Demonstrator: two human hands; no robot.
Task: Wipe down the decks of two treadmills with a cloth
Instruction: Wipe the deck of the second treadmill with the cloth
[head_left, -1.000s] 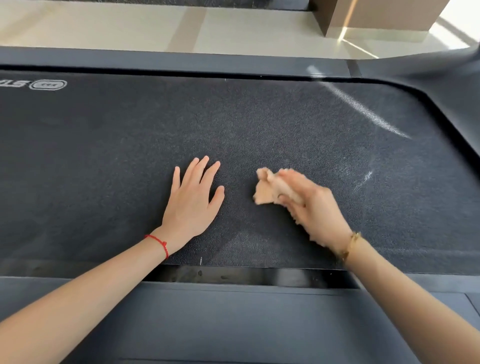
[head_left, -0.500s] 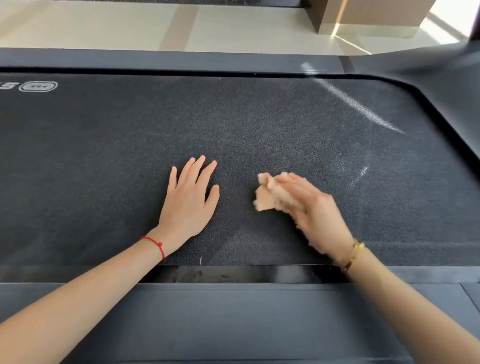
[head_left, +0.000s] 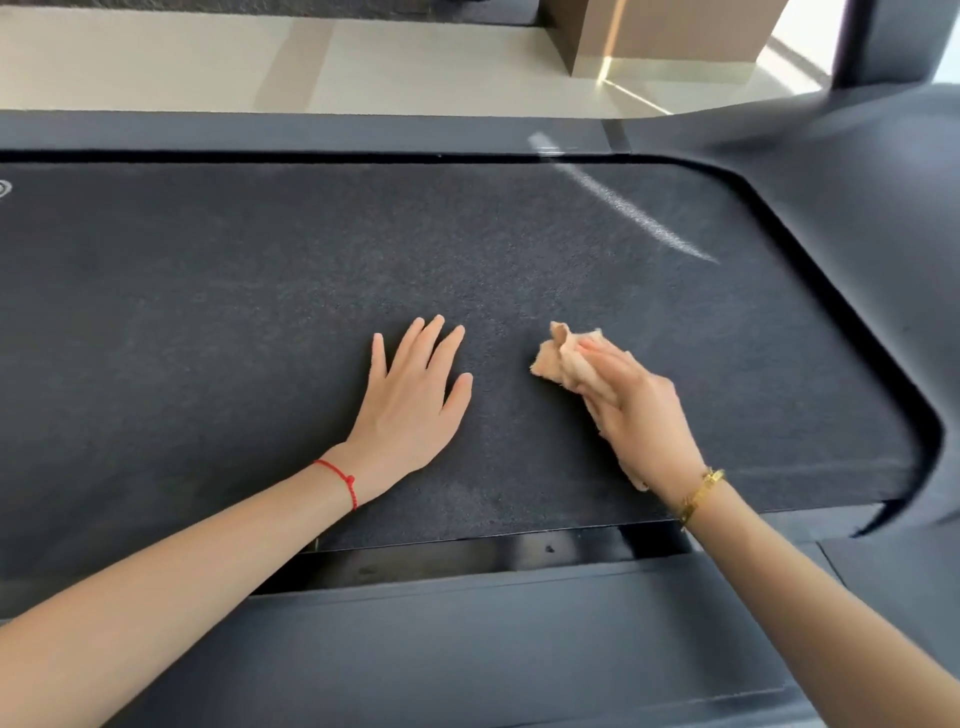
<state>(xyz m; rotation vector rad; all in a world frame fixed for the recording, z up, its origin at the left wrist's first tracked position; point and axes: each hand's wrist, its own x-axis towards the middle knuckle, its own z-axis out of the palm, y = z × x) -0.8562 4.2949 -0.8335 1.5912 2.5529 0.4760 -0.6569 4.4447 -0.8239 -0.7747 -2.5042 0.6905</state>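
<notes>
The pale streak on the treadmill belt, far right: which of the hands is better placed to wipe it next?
The right hand. It already holds the beige cloth on the treadmill belt, on the same side as the pale streak. The left hand lies flat and bare, farther from it.

No readable text is showing anywhere. A pale printed logo mark (head_left: 4, 188) is lying on the dark textured treadmill belt (head_left: 260, 291), but the left picture edge is cutting it off, leaving it illegible.
</notes>
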